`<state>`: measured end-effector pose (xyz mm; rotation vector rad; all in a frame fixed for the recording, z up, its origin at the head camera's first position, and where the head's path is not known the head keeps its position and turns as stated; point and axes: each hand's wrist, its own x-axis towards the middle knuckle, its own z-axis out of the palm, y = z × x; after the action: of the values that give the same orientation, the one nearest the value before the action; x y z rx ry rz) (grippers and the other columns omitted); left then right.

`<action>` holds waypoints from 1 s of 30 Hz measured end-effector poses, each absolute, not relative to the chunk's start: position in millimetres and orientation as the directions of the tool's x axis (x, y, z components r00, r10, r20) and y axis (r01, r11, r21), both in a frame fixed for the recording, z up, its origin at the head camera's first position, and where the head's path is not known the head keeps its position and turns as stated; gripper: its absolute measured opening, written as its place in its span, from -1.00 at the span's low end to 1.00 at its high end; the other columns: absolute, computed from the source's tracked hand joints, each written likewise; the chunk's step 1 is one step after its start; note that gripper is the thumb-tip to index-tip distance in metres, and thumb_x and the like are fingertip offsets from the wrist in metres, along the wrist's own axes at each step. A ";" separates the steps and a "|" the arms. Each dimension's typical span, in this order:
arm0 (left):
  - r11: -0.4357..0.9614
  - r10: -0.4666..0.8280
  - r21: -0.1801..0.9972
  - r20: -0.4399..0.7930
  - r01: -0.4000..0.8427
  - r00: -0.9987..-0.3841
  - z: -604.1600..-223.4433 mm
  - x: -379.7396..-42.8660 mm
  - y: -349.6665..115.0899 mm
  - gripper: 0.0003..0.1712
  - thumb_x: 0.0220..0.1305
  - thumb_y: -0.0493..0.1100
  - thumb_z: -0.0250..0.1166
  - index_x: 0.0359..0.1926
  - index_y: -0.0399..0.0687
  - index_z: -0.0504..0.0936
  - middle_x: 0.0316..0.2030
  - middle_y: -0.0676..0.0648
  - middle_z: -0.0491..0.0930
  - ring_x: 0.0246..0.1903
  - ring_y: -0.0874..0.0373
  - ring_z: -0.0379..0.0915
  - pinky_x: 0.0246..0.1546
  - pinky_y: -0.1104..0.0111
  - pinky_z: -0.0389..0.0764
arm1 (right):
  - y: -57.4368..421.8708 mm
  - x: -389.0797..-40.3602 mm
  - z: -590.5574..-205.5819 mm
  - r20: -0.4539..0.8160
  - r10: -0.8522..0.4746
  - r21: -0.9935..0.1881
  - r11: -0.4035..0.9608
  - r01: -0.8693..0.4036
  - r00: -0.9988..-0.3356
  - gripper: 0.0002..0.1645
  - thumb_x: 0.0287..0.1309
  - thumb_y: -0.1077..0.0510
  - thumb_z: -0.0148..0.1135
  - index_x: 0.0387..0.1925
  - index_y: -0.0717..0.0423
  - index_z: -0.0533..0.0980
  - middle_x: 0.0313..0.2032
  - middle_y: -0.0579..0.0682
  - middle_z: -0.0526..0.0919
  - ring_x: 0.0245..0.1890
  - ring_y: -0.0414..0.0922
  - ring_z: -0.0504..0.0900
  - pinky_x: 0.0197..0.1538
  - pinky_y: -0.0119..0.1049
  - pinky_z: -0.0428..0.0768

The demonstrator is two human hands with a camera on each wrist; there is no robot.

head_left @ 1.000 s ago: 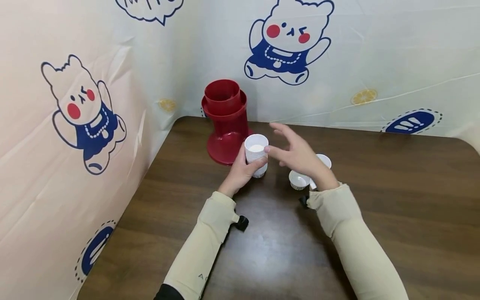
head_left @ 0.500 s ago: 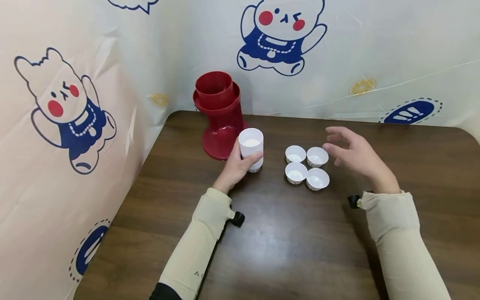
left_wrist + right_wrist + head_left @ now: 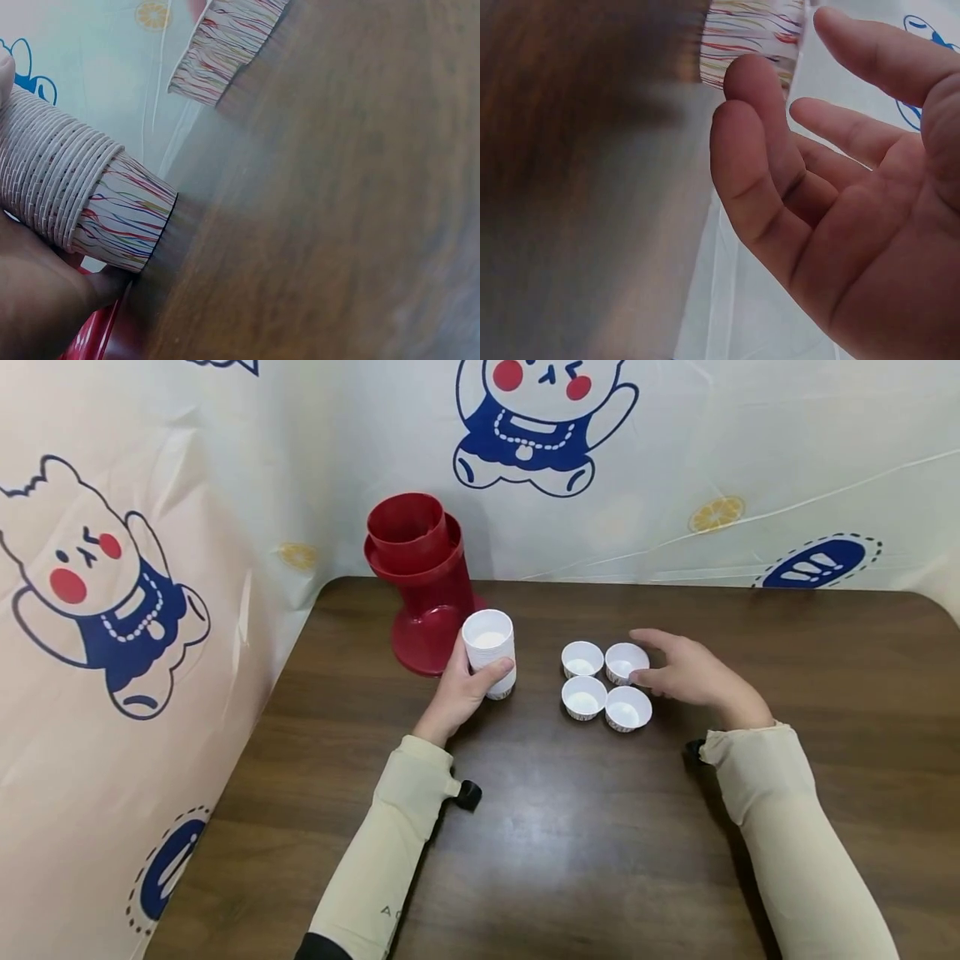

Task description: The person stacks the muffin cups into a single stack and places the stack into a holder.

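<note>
My left hand point(image 3: 459, 689) grips a tall nested stack of small white paper cups point(image 3: 487, 642), thumb across the near side. The left wrist view shows their rolled rims and the bottom cup's coloured wavy streaks point(image 3: 126, 214), with its base right at the table. Several single paper cups stand upright in a tight square group to the right. My right hand point(image 3: 693, 672) is at the group's far right cup point(image 3: 626, 662), index finger and thumb spread at its right side. In the right wrist view the fingers point(image 3: 739, 150) are loosely bent, and a streaked cup point(image 3: 754, 30) shows beyond them.
Behind the stack stands a red plastic piece point(image 3: 431, 622) with a round base and nested, open-topped cylinders. The brown wooden table point(image 3: 540, 827) ends against a pale curtain point(image 3: 337, 468) printed with cartoon bears, at the back and left.
My right hand has gone from beside the stack out to the right, then in to the far right cup. The left hand keeps its hold on the stack. The head view has shifted slightly.
</note>
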<state>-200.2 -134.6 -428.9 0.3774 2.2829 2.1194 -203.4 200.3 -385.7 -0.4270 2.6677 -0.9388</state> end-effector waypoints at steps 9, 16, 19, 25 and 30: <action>0.039 0.197 0.982 0.172 0.183 -0.965 -427.4 -199.9 -132.7 -0.17 0.26 -0.17 0.37 0.46 -0.05 0.16 0.20 -0.13 0.39 0.19 0.02 0.31 0.23 0.08 0.35 | 192.1 -203.6 -386.4 -0.143 -0.360 -0.606 0.768 -0.205 -0.922 -0.10 0.26 0.04 0.36 0.48 0.26 0.19 0.37 0.37 0.33 0.36 0.29 0.28 0.34 0.22 0.22; 0.038 0.192 0.983 0.171 0.181 -0.966 -428.7 -198.2 -133.9 -0.17 0.26 -0.16 0.37 0.46 -0.04 0.16 0.19 -0.12 0.39 0.19 0.03 0.31 0.24 0.08 0.34 | 190.7 -203.4 -387.7 -0.153 -0.330 -0.580 0.793 -0.186 -0.931 -0.11 0.27 0.01 0.35 0.44 0.35 0.21 0.32 0.44 0.35 0.33 0.33 0.31 0.33 0.22 0.24; 0.037 0.190 0.983 0.170 0.180 -0.967 -429.5 -198.3 -135.2 -0.17 0.25 -0.16 0.37 0.45 -0.05 0.16 0.20 -0.13 0.38 0.19 0.02 0.30 0.24 0.08 0.34 | 191.1 -204.1 -388.6 -0.149 -0.308 -0.575 0.800 -0.171 -0.940 -0.10 0.25 0.00 0.36 0.43 0.36 0.22 0.30 0.44 0.37 0.31 0.33 0.33 0.32 0.22 0.26; 0.048 0.188 0.984 0.160 0.172 -0.969 -430.1 -199.1 -136.9 -0.17 0.26 -0.14 0.37 0.46 -0.01 0.16 0.20 -0.10 0.38 0.19 0.04 0.30 0.24 0.07 0.34 | 193.2 -205.7 -390.6 -0.130 -0.254 -0.581 0.803 -0.134 -0.958 -0.11 0.20 -0.06 0.40 0.38 0.35 0.29 0.21 0.42 0.46 0.18 0.28 0.43 0.21 0.20 0.35; 0.051 0.191 0.983 0.164 0.176 -0.968 -429.2 -200.1 -136.1 -0.15 0.26 -0.12 0.37 0.47 -0.02 0.14 0.20 -0.09 0.38 0.20 0.04 0.29 0.25 0.06 0.34 | 196.2 -205.2 -391.8 -0.096 -0.221 -0.615 0.780 -0.116 -0.971 -0.17 0.18 -0.06 0.43 0.32 0.28 0.34 0.12 0.36 0.52 0.07 0.22 0.47 0.11 0.14 0.39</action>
<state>-200.1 -136.1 -429.2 0.3963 2.2690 2.1204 -205.2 196.2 -391.8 -0.2676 2.8084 -0.9536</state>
